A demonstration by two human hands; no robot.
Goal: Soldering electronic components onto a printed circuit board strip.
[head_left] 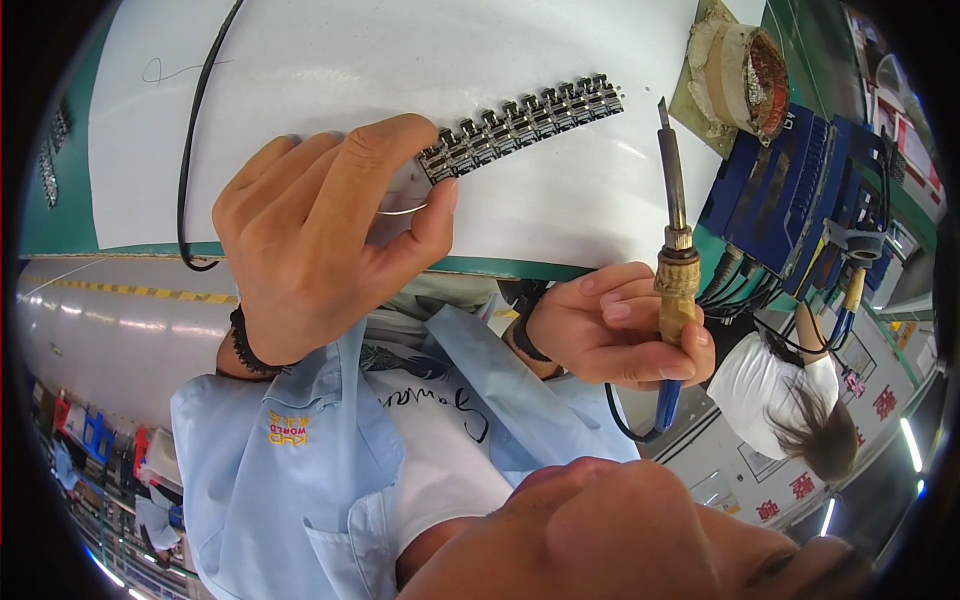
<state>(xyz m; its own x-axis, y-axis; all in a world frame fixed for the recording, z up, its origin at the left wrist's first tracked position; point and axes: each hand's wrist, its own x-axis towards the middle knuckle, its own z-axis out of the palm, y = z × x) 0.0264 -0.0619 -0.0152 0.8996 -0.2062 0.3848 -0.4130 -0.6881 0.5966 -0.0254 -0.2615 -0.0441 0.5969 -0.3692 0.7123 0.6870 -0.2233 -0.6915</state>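
My left hand point(320, 220) pinches the near left end of a strip of small dark metal connectors point(530, 122) between thumb and index finger. The strip slants up to the right over the white sheet. A thin silvery wire, which looks like solder wire point(402, 211), shows between thumb and palm; the rest of it is hidden by the hand. In my right hand point(610, 330) is a soldering iron point(677, 190), its fingers wrapped round the yellowish collar and blue handle. The iron's tip points up, to the right of the strip and apart from it.
A white sheet point(330, 60) covers the green bench top, with a black cable point(190, 150) across its left part. At the right stand a crusty round pot point(715, 70) and a blue boxy unit point(770, 190) with cables. More metal strips point(50, 160) lie far left. Another person point(775, 390) is at right.
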